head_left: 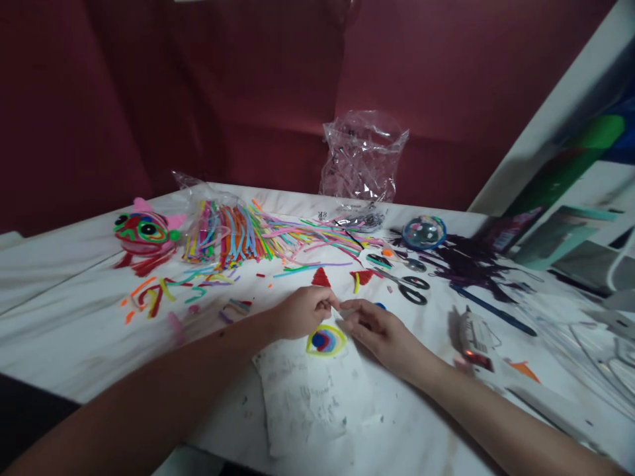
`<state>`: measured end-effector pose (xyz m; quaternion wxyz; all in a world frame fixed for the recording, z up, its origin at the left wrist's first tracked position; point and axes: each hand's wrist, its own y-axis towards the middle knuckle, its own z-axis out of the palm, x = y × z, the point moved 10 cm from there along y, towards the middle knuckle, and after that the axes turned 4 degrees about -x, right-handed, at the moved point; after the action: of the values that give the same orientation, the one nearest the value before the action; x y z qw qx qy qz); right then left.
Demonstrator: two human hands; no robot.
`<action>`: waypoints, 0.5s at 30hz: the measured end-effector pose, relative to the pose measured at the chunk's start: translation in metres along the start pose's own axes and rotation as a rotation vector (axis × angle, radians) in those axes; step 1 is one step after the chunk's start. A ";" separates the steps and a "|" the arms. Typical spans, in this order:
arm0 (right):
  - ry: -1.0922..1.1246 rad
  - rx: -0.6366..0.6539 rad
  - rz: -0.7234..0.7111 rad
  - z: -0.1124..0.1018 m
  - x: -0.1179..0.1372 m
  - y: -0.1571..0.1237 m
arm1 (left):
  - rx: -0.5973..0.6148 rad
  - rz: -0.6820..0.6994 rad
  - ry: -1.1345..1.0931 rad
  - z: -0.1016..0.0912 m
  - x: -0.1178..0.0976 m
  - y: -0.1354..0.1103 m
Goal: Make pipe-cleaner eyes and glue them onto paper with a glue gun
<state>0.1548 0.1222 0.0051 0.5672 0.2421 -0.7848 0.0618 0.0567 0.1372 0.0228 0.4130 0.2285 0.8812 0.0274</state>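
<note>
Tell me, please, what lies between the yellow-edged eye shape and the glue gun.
In the head view, mainly the right hand lies between the yellow-edged eye shape and the glue gun, then white tabletop.

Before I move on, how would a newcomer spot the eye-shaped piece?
On the marbled table, find the white paper in front. The eye-shaped piece is at its far end. Its yellow-edged, blue-and-red pattern sets it apart from the plain red triangle beyond.
</note>
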 end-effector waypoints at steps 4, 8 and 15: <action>0.131 -0.061 0.074 -0.008 -0.003 0.002 | -0.012 0.029 -0.080 -0.002 -0.014 -0.002; 0.210 -0.016 0.165 -0.002 -0.005 0.000 | -0.064 0.039 -0.144 -0.011 -0.021 -0.003; 0.051 0.034 0.107 0.004 0.011 -0.006 | -0.121 0.058 -0.242 -0.019 -0.024 -0.004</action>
<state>0.1510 0.1121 0.0130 0.5787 0.2077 -0.7807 0.1116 0.0540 0.1259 0.0513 0.5283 0.2302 0.8147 0.0648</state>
